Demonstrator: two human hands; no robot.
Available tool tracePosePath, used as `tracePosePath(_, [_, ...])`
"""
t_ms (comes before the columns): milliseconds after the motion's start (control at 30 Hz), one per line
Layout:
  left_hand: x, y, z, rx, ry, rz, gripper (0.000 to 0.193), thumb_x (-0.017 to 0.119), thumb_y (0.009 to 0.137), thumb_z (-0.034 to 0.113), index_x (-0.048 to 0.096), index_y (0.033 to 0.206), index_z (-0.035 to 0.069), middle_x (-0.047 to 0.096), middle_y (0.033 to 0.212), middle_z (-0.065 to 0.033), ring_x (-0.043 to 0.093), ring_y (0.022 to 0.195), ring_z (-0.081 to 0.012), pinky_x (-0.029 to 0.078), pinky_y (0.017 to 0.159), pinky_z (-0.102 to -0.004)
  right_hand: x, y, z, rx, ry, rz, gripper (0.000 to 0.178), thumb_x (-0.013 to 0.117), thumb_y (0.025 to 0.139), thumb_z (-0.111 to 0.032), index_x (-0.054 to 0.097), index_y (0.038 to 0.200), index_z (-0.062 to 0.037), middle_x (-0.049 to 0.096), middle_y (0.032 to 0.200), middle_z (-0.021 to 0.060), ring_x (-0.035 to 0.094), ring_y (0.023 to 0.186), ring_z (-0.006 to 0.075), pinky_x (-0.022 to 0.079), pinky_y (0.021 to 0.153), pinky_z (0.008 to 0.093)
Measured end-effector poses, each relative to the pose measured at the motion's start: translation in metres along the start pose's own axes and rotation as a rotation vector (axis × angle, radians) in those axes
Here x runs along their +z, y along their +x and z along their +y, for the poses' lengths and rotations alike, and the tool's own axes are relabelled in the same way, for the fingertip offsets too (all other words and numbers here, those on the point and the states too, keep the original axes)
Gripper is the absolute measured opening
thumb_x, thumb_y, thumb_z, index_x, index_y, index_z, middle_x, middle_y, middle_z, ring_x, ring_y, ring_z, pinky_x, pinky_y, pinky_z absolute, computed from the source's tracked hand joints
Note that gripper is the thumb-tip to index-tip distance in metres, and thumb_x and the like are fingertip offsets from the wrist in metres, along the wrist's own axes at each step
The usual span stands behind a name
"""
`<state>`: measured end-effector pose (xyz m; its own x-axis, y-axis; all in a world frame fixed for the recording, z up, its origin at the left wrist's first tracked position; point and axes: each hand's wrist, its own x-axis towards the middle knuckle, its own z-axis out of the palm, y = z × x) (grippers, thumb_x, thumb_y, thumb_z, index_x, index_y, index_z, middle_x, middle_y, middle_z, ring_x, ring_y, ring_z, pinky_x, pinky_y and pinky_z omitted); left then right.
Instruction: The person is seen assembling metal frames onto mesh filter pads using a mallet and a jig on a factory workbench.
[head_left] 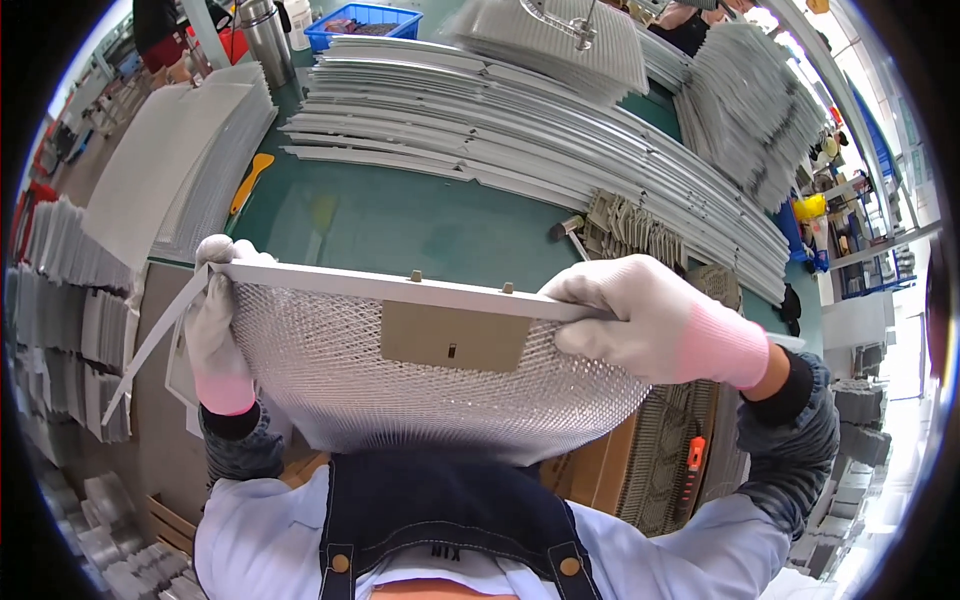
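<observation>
A silver metal mesh panel [440,410] hangs in front of my chest, with a white metal rail [340,283] along its upper edge. A beige rectangular plate [455,335] with a small slot lies against the mesh below the rail, and two small beige tabs stick up above it. My left hand [215,335], in a white glove with a pink cuff, is closed around the corner at the rail's left end. From that corner a second white strip [155,340] slants down to the left. My right hand [635,310], gloved alike, pinches the rail near its right end between thumb and fingers.
White rails [480,115] lie stacked across the green table [400,215]. A yellow scraper [250,183], a hammer [566,228] and beige metal plates [630,230] rest nearby. Mesh stacks [750,110] stand at the back right. Below right, an orange cutter [696,453] lies by a cardboard box [600,465].
</observation>
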<state>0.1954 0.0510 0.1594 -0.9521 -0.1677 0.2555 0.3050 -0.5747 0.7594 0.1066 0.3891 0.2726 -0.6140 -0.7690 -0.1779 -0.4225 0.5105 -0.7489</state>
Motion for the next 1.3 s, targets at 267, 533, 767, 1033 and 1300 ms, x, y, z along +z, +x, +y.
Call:
tracePosePath(267, [-0.005,0.007,-0.008,0.034,-0.022,-0.119,0.026,0.066,0.091,0.023,0.052,0.111,0.012,0.047,0.089,-0.0022,0.047,0.085,-0.0151,0.043,0.074,-0.0306,-0.008,-0.011,0.002,0.056,-0.049,0.023,0.029,0.066,0.076,-0.005,0.066,0.102,0.0046,0.067,0.082,0.0163,0.064,0.074,0.0282,0.051,0.073,0.0341])
tracePosePath(533, [-0.023,-0.001,-0.002,-0.064,0.138,0.22,0.03,0.048,0.102,0.026,0.055,0.128,0.012,0.061,0.112,-0.0043,0.06,0.103,-0.0148,0.05,0.091,-0.0309,-0.041,-0.035,0.017,0.087,-0.061,-0.006,0.04,0.065,0.077,-0.006,0.064,0.116,0.0022,0.069,0.081,0.0141,0.062,0.067,0.0145,0.052,0.065,0.028])
tracePosePath(767, [-0.025,0.007,-0.01,-0.01,0.176,0.26,0.033,0.046,0.102,0.028,0.053,0.129,0.009,0.058,0.115,-0.0047,0.058,0.103,-0.0142,0.048,0.089,-0.0292,-0.036,-0.031,0.029,0.081,-0.198,-0.005,0.023,0.064,0.08,-0.008,0.066,0.099,0.0056,0.065,0.073,0.0147,0.06,0.062,0.0179,0.05,0.062,0.0312])
tracePosePath(1033, [0.003,0.007,-0.016,-0.016,0.209,0.281,0.025,0.045,0.103,0.026,0.051,0.123,0.011,0.056,0.113,-0.0027,0.056,0.104,-0.0122,0.045,0.093,-0.0274,-0.032,-0.029,0.034,0.012,-0.224,-0.046,0.022,0.068,0.081,-0.007,0.063,0.099,0.0029,0.061,0.078,0.0145,0.061,0.069,0.0262,0.049,0.065,0.0339])
tracePosePath(1300, [-0.012,0.014,-0.015,-0.052,0.093,0.136,0.023,0.05,0.101,0.022,0.053,0.119,0.008,0.057,0.109,-0.0018,0.056,0.1,-0.0097,0.044,0.091,-0.0249,-0.04,-0.019,0.023,0.228,-0.028,-0.192,0.024,0.064,0.085,-0.01,0.059,0.105,0.0015,0.059,0.088,0.0183,0.06,0.084,0.0366,0.048,0.074,0.0404])
